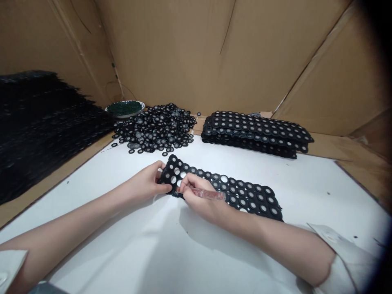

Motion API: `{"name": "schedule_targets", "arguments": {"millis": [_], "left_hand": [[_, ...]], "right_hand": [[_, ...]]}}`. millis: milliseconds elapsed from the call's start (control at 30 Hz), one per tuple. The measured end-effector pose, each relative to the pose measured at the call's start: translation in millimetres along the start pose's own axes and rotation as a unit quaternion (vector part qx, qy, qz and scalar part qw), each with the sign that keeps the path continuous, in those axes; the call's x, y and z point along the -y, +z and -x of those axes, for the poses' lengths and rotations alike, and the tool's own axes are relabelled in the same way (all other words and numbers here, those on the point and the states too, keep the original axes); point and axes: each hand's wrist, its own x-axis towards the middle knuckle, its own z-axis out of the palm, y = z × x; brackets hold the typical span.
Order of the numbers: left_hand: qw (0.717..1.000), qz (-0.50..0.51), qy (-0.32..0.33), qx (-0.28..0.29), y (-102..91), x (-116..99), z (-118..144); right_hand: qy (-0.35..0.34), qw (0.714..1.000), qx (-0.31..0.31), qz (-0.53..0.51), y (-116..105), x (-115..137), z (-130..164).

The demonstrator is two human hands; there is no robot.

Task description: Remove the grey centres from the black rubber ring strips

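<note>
A white-rimmed dish [118, 116] of dark green bits [124, 108] sits at the back left, just beside a loose pile of black rings [156, 126] with greyish centres. To their left rises a ragged-edged black stack [36, 126] — its material too dark to tell. Brown cardboard panels [171, 53] stand behind the white tabletop [306, 183] — dark specks [355, 237] dot its surface.

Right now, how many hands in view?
2: left hand gripping the black panel's left end, right hand over the panel, holding a pen-like tool. No others visible.
</note>
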Motion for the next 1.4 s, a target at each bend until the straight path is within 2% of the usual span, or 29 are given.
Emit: {"name": "schedule_targets", "arguments": {"millis": [167,267,333,533,733,1067,1267,1400], "left_hand": [[0.996,-0.016,0.017,-0.089,12.2,-10,19],[0.996,0.013,-0.016,-0.087,14.0,-19,27],[0.996,0.022,-0.038,-0.081,12.7,-23,29],[0.998,0.026,-0.023,-0.046,3.5,-20,18],[0.999,0.026,-0.031,-0.009,-1.5,-19,12],[0.997,0.061,-0.030,0.027,-5.6,-17,10],[0.999,-0.007,-0.014,0.051,-10.2,-16,11],[0.997,-0.056,0.010,0.052,-11.3,-12,10]], "right_hand": [[-0.052,0.996,0.027,0.066,2,4,3],[-0.101,0.991,0.041,0.075,1,7,5],[-0.109,0.991,0.042,0.070,0,7,6],[-0.019,1.000,0.021,0.010,-2,3,-3],[0.055,0.995,0.004,-0.081,-5,2,-11],[0.052,0.995,0.011,-0.085,-6,1,-8],[0.052,0.992,0.020,-0.110,-7,0,-7],[0.069,0.985,0.001,-0.155,-8,2,-6]]}}
